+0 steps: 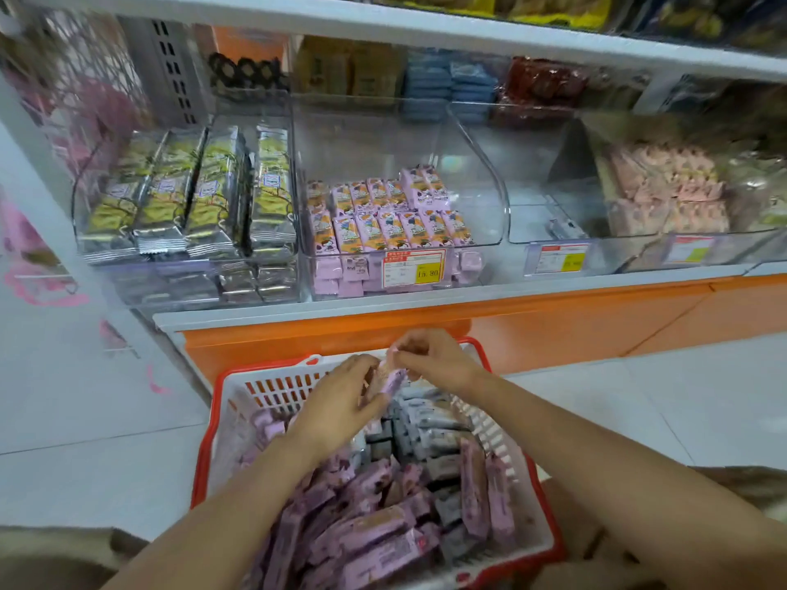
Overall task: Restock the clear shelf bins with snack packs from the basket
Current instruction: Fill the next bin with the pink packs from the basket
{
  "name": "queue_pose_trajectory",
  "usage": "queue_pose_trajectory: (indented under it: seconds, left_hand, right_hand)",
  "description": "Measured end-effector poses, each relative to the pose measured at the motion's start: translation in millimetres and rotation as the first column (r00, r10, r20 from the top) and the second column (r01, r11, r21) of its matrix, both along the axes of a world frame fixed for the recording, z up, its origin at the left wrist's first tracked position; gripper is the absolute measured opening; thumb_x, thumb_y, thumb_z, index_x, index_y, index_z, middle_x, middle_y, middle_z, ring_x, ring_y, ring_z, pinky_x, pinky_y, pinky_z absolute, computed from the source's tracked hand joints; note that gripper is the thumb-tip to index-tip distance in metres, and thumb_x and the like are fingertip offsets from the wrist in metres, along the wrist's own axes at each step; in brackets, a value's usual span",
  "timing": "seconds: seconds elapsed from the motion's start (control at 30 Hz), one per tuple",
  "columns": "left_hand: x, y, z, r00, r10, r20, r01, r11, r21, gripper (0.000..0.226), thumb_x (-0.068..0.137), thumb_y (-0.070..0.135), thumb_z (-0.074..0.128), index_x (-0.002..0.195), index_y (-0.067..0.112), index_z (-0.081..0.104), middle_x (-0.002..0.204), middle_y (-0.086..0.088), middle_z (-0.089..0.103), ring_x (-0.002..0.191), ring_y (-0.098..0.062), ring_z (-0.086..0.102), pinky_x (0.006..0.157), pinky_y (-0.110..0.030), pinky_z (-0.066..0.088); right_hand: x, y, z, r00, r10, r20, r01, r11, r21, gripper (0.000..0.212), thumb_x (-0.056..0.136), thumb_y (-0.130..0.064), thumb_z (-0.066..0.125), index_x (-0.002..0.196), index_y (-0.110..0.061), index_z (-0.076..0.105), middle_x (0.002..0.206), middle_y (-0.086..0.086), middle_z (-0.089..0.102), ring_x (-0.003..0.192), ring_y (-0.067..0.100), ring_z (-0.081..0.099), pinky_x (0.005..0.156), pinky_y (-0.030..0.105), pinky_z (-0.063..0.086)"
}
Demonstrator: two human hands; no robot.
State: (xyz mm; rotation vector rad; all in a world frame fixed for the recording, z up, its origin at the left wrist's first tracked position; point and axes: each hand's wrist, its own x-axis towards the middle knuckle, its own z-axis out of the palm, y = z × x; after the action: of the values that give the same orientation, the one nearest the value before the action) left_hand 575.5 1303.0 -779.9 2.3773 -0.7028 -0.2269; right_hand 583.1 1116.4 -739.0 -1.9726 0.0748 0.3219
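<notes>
A white basket with a red rim (238, 402) sits on the floor below the shelf, full of purple snack packs (374, 542) and some grey ones (421, 432). Over its far end my left hand (340, 402) and my right hand (430, 355) both grip a purple snack pack (389, 379) between them. Straight above stands the middle clear bin (481, 172), partly filled with rows of purple packs (383, 219). The right part of that bin holds nothing.
A clear bin of silver and yellow packs (191, 193) stands to the left, and bins with pink packs (664, 189) to the right. Price tags (413, 268) hang on the bin fronts. An orange shelf base (553, 321) runs behind the basket; white floor tiles lie around.
</notes>
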Motion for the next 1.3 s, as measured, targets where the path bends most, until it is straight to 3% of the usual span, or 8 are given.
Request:
queue_pose_trajectory:
  seconds: [0.13, 0.23, 0.43, 0.57, 0.73, 0.9, 1.0, 1.3]
  left_hand:
    - [4, -7, 21, 0.977, 0.104, -0.187, -0.154, 0.95, -0.272, 0.011, 0.097, 0.023, 0.06, 0.103, 0.016, 0.053, 0.088, 0.003, 0.059, 0.078, -0.005, 0.055, 0.07, -0.033, 0.044]
    - [7, -9, 38, 0.911, 0.089, -0.404, -0.292, 0.83, -0.476, 0.023, 0.097, 0.016, 0.061, 0.119, 0.013, 0.057, 0.105, -0.009, 0.068, 0.098, -0.025, 0.064, 0.085, -0.038, 0.051]
    - [-1, -13, 65, 0.905, 0.007, -0.425, -0.297, 0.726, -0.62, 0.028, 0.099, 0.006, 0.054, 0.123, 0.021, 0.055, 0.121, 0.001, 0.065, 0.104, 0.002, 0.063, 0.085, -0.014, 0.049]
    - [3, -8, 74, 0.97, 0.241, 0.011, -0.202, 0.834, -0.513, 0.026, 0.098, 0.022, 0.049, 0.123, 0.016, 0.055, 0.11, 0.005, 0.064, 0.101, -0.007, 0.06, 0.084, -0.027, 0.048]
    - [24, 7, 85, 0.739, 0.285, 0.611, -0.191, 0.958, -0.216, 0.048, 0.08, 0.011, 0.053, 0.128, 0.01, 0.055, 0.128, -0.004, 0.054, 0.128, -0.025, 0.043, 0.111, -0.034, 0.023]
    - [43, 18, 73, 0.747, 0.085, 0.66, -0.242, 0.959, 0.15, 0.089, 0.073, 0.01, 0.068, 0.153, 0.007, 0.03, 0.153, -0.013, 0.038, 0.145, -0.031, 0.03, 0.121, -0.052, 0.015]
    - [49, 20, 65, 0.708, 0.075, 0.702, -0.264, 0.95, 0.165, 0.093, 0.071, 0.009, 0.071, 0.154, 0.009, 0.029, 0.153, -0.012, 0.04, 0.144, -0.03, 0.032, 0.121, -0.05, 0.014]
    - [66, 17, 47, 0.61, 0.131, 0.782, -0.259, 0.965, 0.04, 0.079, 0.072, 0.011, 0.065, 0.146, 0.01, 0.037, 0.146, -0.01, 0.049, 0.138, -0.026, 0.035, 0.122, -0.043, 0.008]
  right_hand:
    - [-8, -10, 31, 0.998, 0.03, 0.062, -0.039, 0.989, 0.142, 0.032, 0.088, -0.023, 0.071, 0.116, -0.012, 0.062, 0.101, 0.006, 0.067, 0.09, 0.011, 0.065, 0.082, 0.027, 0.054]
    - [-16, -21, 39, 0.982, 0.156, 0.107, -0.163, 0.985, 0.06, 0.048, 0.084, -0.018, 0.076, 0.125, -0.02, 0.051, 0.113, 0.012, 0.061, 0.101, 0.017, 0.06, 0.087, 0.03, 0.052]
    - [-34, -22, 50, 0.948, 0.19, 0.255, -0.179, 0.982, -0.066, 0.043, 0.085, -0.004, 0.072, 0.118, -0.015, 0.048, 0.101, -0.002, 0.058, 0.086, 0.009, 0.055, 0.08, 0.035, 0.049]
    - [-32, -24, 75, 0.894, 0.129, 0.43, -0.103, 0.991, -0.083, 0.031, 0.084, -0.001, 0.068, 0.109, -0.011, 0.052, 0.096, -0.001, 0.06, 0.084, 0.019, 0.058, 0.078, 0.035, 0.05]
    - [-3, -19, 110, 0.78, -0.016, 0.626, 0.088, 0.993, -0.084, 0.019, 0.086, 0.001, 0.065, 0.098, -0.012, 0.058, 0.097, -0.001, 0.062, 0.08, 0.003, 0.054, 0.068, 0.014, 0.045]
    - [57, -14, 121, 0.752, -0.141, 0.643, 0.32, 0.932, -0.169, 0.017, 0.088, -0.01, 0.067, 0.099, -0.02, 0.058, 0.1, -0.005, 0.063, 0.084, -0.005, 0.055, 0.071, 0.007, 0.043]
    - [93, -13, 119, 0.791, -0.192, 0.581, 0.409, 0.872, -0.268, 0.014, 0.09, -0.017, 0.068, 0.103, -0.018, 0.063, 0.103, -0.002, 0.064, 0.09, 0.009, 0.056, 0.073, 0.023, 0.045]
    - [176, 2, 100, 0.848, -0.169, 0.503, 0.443, 0.747, -0.495, 0.017, 0.09, -0.024, 0.068, 0.105, -0.015, 0.067, 0.123, 0.005, 0.067, 0.105, 0.022, 0.063, 0.082, 0.026, 0.045]
